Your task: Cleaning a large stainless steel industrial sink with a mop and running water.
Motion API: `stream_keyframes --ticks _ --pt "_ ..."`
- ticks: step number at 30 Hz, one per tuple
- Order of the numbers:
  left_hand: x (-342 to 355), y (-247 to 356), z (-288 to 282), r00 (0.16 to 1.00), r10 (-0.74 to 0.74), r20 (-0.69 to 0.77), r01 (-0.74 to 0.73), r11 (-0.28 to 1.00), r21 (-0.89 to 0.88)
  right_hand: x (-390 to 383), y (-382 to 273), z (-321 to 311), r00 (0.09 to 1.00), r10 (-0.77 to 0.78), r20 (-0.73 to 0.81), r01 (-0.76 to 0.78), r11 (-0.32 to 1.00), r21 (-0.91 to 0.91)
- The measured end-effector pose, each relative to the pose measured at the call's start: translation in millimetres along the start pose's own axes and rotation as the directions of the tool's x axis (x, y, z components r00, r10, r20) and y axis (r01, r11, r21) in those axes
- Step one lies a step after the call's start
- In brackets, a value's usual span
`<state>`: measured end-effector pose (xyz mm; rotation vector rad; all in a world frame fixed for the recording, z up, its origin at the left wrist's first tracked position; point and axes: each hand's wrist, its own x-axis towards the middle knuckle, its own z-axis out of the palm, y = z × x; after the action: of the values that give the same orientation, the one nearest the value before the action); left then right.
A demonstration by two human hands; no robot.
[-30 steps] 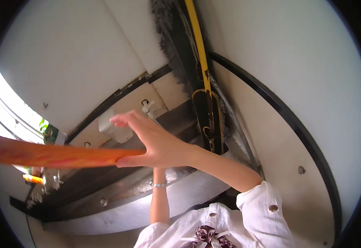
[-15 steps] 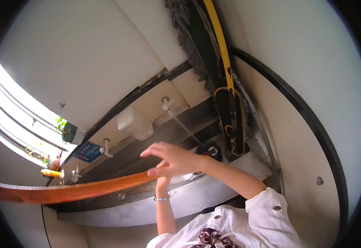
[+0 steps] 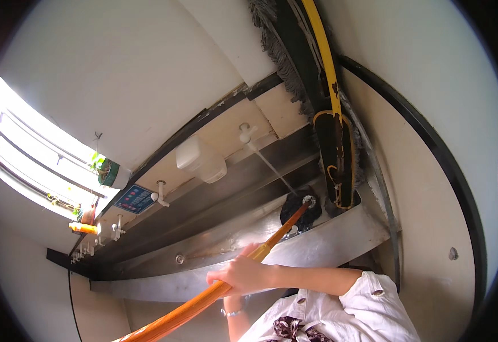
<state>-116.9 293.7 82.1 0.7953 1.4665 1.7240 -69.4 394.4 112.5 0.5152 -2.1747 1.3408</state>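
Note:
An orange-brown mop handle (image 3: pixel 189 306) slopes from the lower left into the metal sink trough (image 3: pixel 328 242). At its far end the dark, wet mop head (image 3: pixel 294 211) rests in the trough. Water from a white tap (image 3: pixel 247 134) runs down beside or onto it. My right hand (image 3: pixel 242 275) is closed round the handle from above, below a yellowish band. Largely hidden behind the right hand and the handle is my left hand (image 3: pixel 234 302), with a bracelet at its wrist; it seems to grip the same handle.
A yellow-handled dust mop (image 3: pixel 330 68) with grey fringe stands at the trough's right end. Along the tiled wall are a white dispenser (image 3: pixel 200 159), a blue sign (image 3: pixel 136 199) and more taps (image 3: pixel 160 194). A potted plant (image 3: pixel 109 172) is near the barred window.
My right hand was open and blurred above the handle; now it has closed on it. The handle's near end has swung from the left toward my lower left. The view has shifted slightly.

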Motion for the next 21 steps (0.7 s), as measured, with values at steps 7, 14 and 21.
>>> stream_keyframes --ticks 7,14,21 --pt "-78.6 69.7 24.9 0.848 0.273 -0.454 -0.131 0.938 0.320 -5.1 12.5 19.4 0.999 0.020 -0.049 -0.015 0.995 0.103" --pt "-100.8 63.8 11.7 0.561 0.503 -0.657 -0.608 0.789 0.085 -81.3 78.7 5.5 0.939 0.119 0.323 -0.065 0.983 -0.172" --pt "-58.6 113.4 20.6 0.599 0.705 0.379 -0.683 0.697 -0.217 -92.5 85.2 -0.4 0.931 0.140 0.337 -0.164 0.986 0.041"
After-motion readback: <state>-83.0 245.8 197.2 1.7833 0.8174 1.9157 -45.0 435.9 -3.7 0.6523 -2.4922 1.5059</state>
